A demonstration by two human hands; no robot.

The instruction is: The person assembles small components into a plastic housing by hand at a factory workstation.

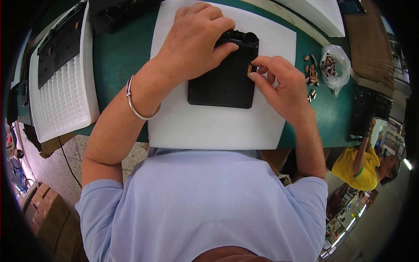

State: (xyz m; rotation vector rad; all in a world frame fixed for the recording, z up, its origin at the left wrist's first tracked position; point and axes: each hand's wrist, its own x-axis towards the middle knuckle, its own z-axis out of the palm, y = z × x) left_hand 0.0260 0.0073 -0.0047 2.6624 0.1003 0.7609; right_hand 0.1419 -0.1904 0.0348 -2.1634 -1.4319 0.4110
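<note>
A flat black plastic panel (220, 89) lies on a white foam sheet (209, 131), with a thicker rounded part along its far edge. My left hand (196, 37) is closed over that far edge, its thumb on the panel's top face and its fingers partly hidden behind. At the panel's right edge, a small copper-and-dark component (250, 68) sits between the thumb and forefinger of my right hand (281, 83). The component touches the panel's edge; whether it is fixed there I cannot tell.
Right of the foam, several loose copper-coloured components (311, 75) lie on the green table (331, 126) beside a clear plastic bag (342, 72) of similar pieces. More black panels (61, 56) rest on a white textured foam stack (65, 105) at left. A person in yellow (358, 166) is at far right.
</note>
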